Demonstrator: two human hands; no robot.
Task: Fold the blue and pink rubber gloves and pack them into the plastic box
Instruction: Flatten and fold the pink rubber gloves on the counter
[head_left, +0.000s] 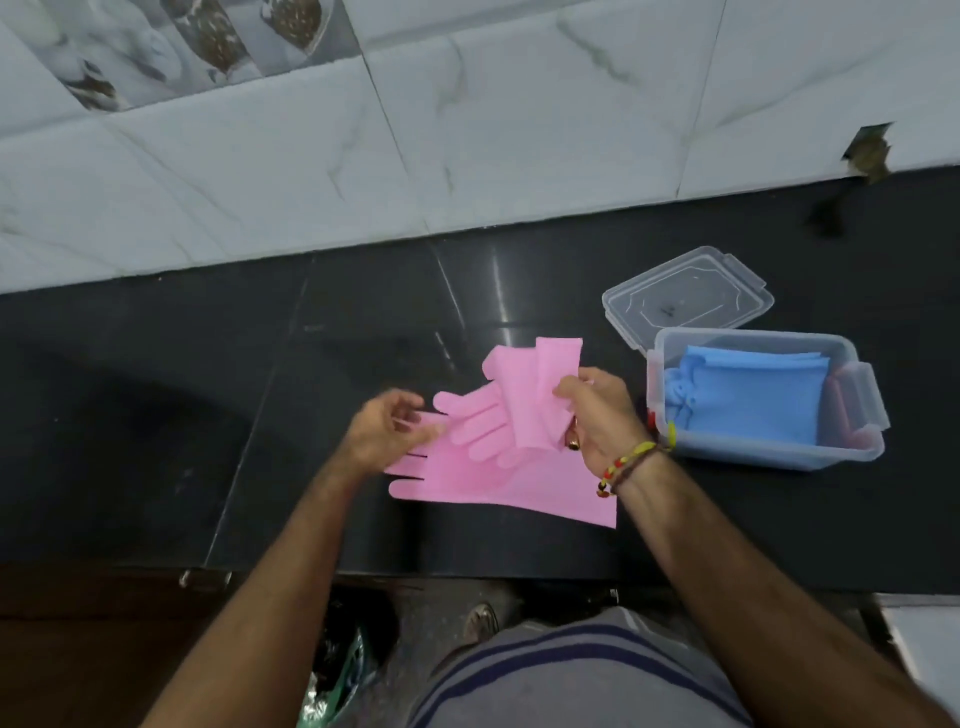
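While the blue gloves (748, 400) sat in the plastic box (769, 460) to its right, the right hand (597, 415) pinched an unfolded pink glove (524, 395), left hand (384, 431) grip unclear tbh.

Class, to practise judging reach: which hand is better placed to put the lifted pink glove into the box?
Right. The right hand grips the lifted glove, and the open box lies just to its right. The left hand is on the far side, by the flat glove.
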